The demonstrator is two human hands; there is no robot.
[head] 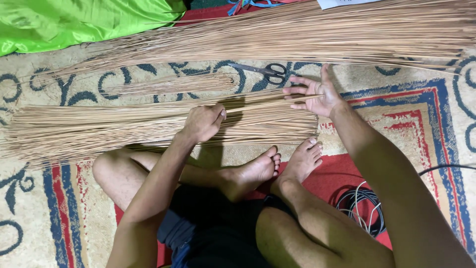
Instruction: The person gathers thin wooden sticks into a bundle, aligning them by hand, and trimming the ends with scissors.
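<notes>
Fingers (216, 115) of the left hand (202, 123) are curled down into a loose clench, pinching a few thin tan sticks at the top of the near bundle of sticks (99, 130), which lies flat on the patterned carpet (406, 99) just past the bare feet (277, 166). The right hand (317, 94) is spread wide, palm up and released, with one long stick (258, 99) resting across its fingers (297, 90) at the bundle's right end rather than being gripped. As I judge it, that loose stick could roll off the flat palm, since nothing clamps it. The pinch on the left takes only a few sticks, so a pull there could drag neighbours askew and fan the tidy bundle out, or snap a brittle one if it bends. A smaller loose sheaf (173, 84) lies just beyond, and a far larger heap of sticks (322, 32) sits further up the carpet; stray sticks could mix into either. Scissors (265, 71) lie close to the right fingertips, blades pointing left, and a careless sweep might catch them. Green cloth (74, 20) sits at the top left, and coiled cable (362, 208) lies by the right leg, well apart
</notes>
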